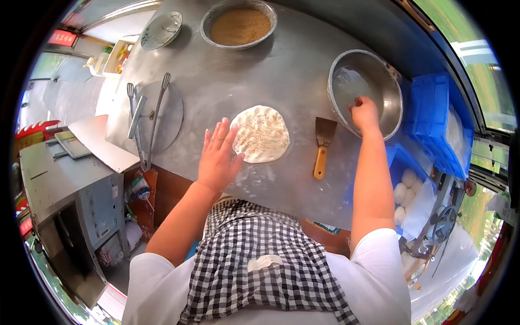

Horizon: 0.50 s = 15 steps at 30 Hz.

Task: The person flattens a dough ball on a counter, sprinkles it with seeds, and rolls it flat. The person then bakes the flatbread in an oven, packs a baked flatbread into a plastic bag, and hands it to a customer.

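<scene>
A flat round of dough [261,134], speckled with brown bits, lies on the steel table in front of me. My left hand [218,151] is open at its left edge, palm down and fingers spread, the tips at or over the dough's rim. On the right, my right hand [364,114] reaches over the near side of a deep metal bowl [394,115] holding a cloudy, pale liquid. Its fingers are curled together, and whatever may be in them is hidden. Between the dough and the bowl rests a scraper [322,146] with a wide metal blade and yellow handle.
At the back stand a metal bowl of brown crumbs [241,26] and a shallow dish [161,31]. Metal tongs [154,120] lie on a round plate [172,125] to the left. Blue crates [430,116] sit at the right, the lower with dough balls [401,193].
</scene>
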Motion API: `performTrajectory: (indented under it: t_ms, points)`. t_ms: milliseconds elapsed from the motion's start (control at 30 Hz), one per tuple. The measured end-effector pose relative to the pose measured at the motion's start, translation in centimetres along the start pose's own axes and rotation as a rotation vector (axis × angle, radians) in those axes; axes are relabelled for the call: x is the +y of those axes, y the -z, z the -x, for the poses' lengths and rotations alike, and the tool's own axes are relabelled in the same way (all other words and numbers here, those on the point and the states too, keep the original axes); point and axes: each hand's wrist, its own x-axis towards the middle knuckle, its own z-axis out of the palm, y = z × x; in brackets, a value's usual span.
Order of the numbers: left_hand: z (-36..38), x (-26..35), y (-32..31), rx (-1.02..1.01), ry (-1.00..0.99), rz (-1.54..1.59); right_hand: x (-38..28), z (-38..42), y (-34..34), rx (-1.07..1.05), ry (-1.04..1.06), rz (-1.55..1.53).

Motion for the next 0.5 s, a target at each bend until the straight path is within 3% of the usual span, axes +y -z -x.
performTrajectory:
  t_ms: [100, 167, 233, 333, 500]
  points:
    - [0.8, -2.2, 1.9, 0.06, 0.122, 0.094, 0.3, -0.9, -0.7, -0.091, -0.099, -0.012]
    - [1.7, -4.0, 2.8, 0.12, 0.202, 0.116, -0.2, -0.8, -0.2, -0.126, -0.211, -0.521]
    - [2.9, -5.7, 3.7, 0.186, 0.275, 0.169, -3.3, 1.2, 1.8, -0.025, -0.176, -0.78]
    - [4.2, -8.2, 4.8, 0.285, 0.291, 0.09, -9.6, 6.3, 3.9, -0.032, -0.061, -1.03]
    - [3.8, -10.4, 6.4, 0.456, 0.304, 0.074, -15.6, 13.0, -3.4, -0.481, -0.069, -1.065]
